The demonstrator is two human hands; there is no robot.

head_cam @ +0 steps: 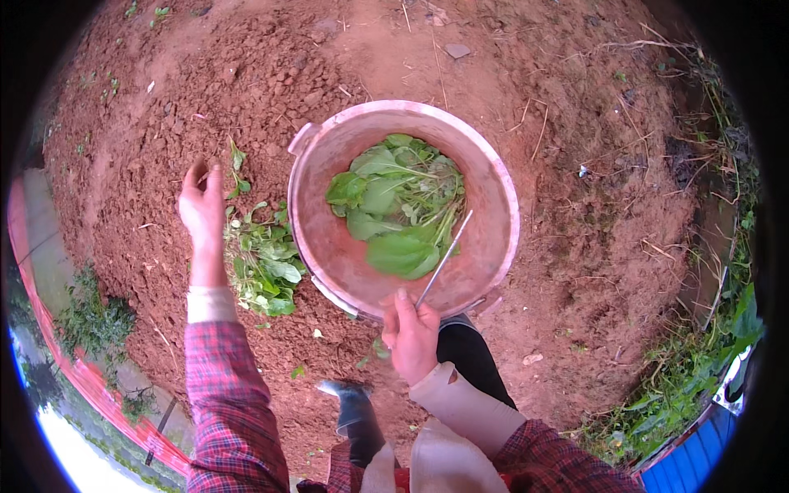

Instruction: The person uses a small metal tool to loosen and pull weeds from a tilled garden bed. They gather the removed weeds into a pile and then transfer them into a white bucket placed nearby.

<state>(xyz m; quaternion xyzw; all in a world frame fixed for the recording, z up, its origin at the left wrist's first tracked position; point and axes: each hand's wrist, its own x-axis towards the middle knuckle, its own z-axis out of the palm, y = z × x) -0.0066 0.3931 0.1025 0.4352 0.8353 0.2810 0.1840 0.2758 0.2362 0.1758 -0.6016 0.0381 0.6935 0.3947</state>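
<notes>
A large pinkish plastic bucket [502,179] stands on the soil before me, with several leafy greens [400,191] lying inside it. My right hand [412,336] is at the bucket's near rim, its fingers closed around a thin metal tool [445,259] that slants up over the bucket's inside. Whether this is a rod or a narrow blade, I cannot tell. To the left of the bucket, my left hand [203,206] is held out with thumb and fingers apart and nothing seen between them. Beside its thumb lies a small leafy sprig [237,163]. A pile of cut greens [265,265] rests between that forearm and the bucket.
Loose reddish soil [246,74] surrounds the bucket. My dark boot [354,410] stands below it. Weeds [666,400] and a ditch run along the right edge, near a blue panel [690,456]. Red netting [92,385] borders the left side.
</notes>
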